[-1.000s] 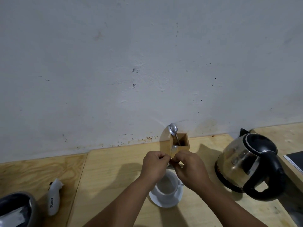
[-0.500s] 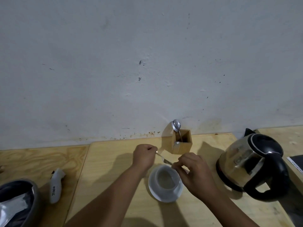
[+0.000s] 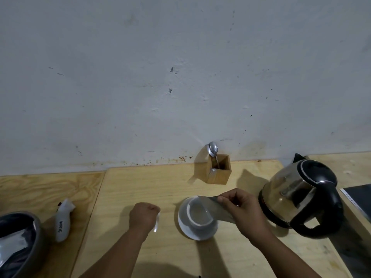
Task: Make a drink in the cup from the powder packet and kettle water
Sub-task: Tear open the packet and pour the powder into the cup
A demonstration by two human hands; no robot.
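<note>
A white cup (image 3: pixel 198 214) stands on a white saucer (image 3: pixel 185 227) at the middle of the wooden table. My right hand (image 3: pixel 241 207) holds the powder packet (image 3: pixel 214 207), blurred, stretched over the cup's rim. My left hand (image 3: pixel 143 216) is closed to the left of the saucer, with a small torn strip (image 3: pixel 157 222) of the packet hanging from it. The kettle (image 3: pixel 301 195), steel with a black lid and handle, sits on its base to the right of my right hand.
A wooden box (image 3: pixel 218 171) with spoons (image 3: pixel 213 148) stands at the wall behind the cup. A white crumpled packet (image 3: pixel 63 218) lies at the left, beside a dark bin (image 3: pixel 20 243) with a liner. A dark flat object (image 3: pixel 359 199) lies at the right edge.
The hands were together on the packet above the cup; they have pulled apart. My left hand moved left and down with the torn strip, my right hand stays over the cup with the packet.
</note>
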